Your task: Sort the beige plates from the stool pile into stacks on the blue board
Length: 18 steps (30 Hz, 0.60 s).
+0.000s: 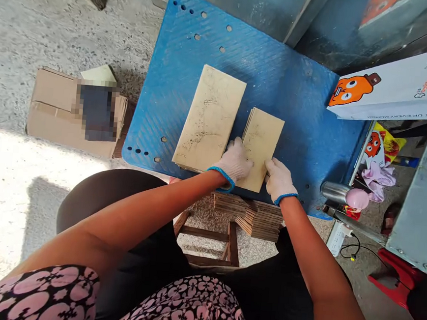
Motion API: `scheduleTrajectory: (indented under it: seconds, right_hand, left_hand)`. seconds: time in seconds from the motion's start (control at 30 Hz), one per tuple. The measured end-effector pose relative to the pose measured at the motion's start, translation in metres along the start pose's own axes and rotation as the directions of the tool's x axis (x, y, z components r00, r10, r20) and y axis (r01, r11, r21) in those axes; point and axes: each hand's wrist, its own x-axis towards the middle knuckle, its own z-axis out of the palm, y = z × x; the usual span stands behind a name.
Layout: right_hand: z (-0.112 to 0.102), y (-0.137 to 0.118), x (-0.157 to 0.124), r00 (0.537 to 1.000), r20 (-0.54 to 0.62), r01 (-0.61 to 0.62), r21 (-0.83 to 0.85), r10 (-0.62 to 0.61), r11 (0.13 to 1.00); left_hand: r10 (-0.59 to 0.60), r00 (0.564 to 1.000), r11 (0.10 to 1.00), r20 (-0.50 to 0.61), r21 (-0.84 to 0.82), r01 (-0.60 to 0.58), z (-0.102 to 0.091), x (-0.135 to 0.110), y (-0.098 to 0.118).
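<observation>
A small stack of thin pale boards [263, 139], narrow and rectangular, lies on the blue plastic tabletop [304, 132]. My left hand [236, 159], in a white knitted glove with a blue cuff, grips its left edge, fingers bent over the top face. On the opposite edge, my right hand [279, 179], gloved the same way, is closed with its fingertips against the side. My fingers partly cover the lower half of the boards. Just left of this stack sits a larger stack of wider pale boards [211, 115], its top marked with dark specks and thin lines.
Below the table edge are several stacked boards [260, 218] near a wooden stool frame [203, 234]. A white printed bag [397, 85] stands at the right. A steel flask [334, 191] lies near the right edge. A cardboard box [53, 127] rests on the floor at left.
</observation>
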Motion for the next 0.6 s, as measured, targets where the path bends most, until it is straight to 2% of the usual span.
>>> scheduleTrajectory:
  seconds: [0.1,0.2,0.43,0.6]
  right_hand:
    - [0.01,-0.004,0.003,0.999,0.014,-0.034,0.115,0.033,0.993]
    - [0.015,-0.008,0.005,0.997,0.021,-0.072,0.167,0.07,0.983]
    - [0.019,-0.008,0.007,0.996,-0.005,-0.082,0.17,0.084,0.982]
    - [0.021,-0.015,0.003,0.994,-0.007,-0.108,0.232,0.112,0.967]
  left_hand:
    - [-0.099,0.992,0.986,0.084,-0.123,0.109,-0.001,0.007,0.002]
    - [-0.131,0.975,0.961,0.178,-0.217,0.169,0.001,0.012,0.005]
    - [-0.169,0.968,0.909,0.188,-0.349,0.226,0.005,0.015,0.008]
    - [-0.161,0.962,0.812,0.222,-0.525,0.257,0.004,0.01,0.007]
